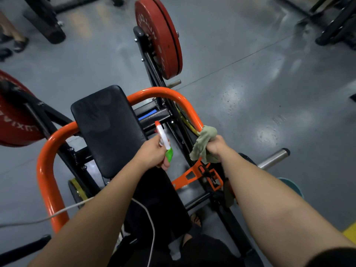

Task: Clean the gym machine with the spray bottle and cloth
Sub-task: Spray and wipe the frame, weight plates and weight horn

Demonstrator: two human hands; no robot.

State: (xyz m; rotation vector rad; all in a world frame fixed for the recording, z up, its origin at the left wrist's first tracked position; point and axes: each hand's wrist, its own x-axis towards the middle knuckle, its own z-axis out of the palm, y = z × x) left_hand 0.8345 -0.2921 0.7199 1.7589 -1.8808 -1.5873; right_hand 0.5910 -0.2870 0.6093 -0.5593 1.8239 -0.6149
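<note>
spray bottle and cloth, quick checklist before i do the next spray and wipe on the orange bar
1. Spray bottle gripped in the left hand: ok.
2. Nozzle pointing away from the person, toward the machine frame beside the black pad: ok.
3. Cloth gripped in the right hand, up at the orange bar: ok.
4. Bar already wet with spray: cannot tell.
5. White cable off the bar: not ok, it crosses the bar's lower left stretch.
6. Liquid left in the bottle: cannot tell, the hand covers most of it.
</note>
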